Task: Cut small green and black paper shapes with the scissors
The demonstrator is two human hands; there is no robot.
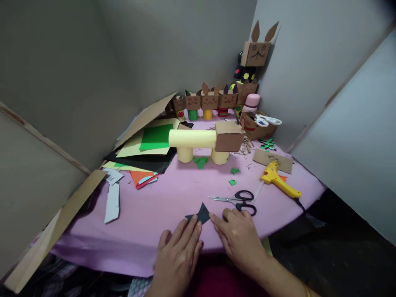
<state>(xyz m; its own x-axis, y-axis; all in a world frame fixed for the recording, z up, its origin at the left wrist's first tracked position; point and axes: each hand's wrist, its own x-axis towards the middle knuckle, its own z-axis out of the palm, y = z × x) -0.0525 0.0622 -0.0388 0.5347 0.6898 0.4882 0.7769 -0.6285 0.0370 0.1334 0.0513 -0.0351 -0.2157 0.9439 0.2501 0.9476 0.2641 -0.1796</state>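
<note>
A small black paper piece (203, 214) with pointed corners lies flat near the front edge of the table. The fingers of my left hand (179, 243) are stretched out and rest on its left part, covering some of it. My right hand (238, 235) touches its right edge with an outstretched fingertip, while the other fingers bend over the cloth. Just beyond that hand lie black-handled scissors (236, 199), blades pointing left. Farther back stands a figure made of a yellow paper tube (193, 138) on two yellow legs, with a cardboard box head (229, 137) at its right end.
A yellow glue gun (280, 181) lies at the right beside a cardboard strip (272, 161). Green scraps (201, 162) are scattered around the figure. Paper sheets (157, 138) are piled at the left. Box-headed figures (210, 101) and a box with white scissors (267, 120) stand behind.
</note>
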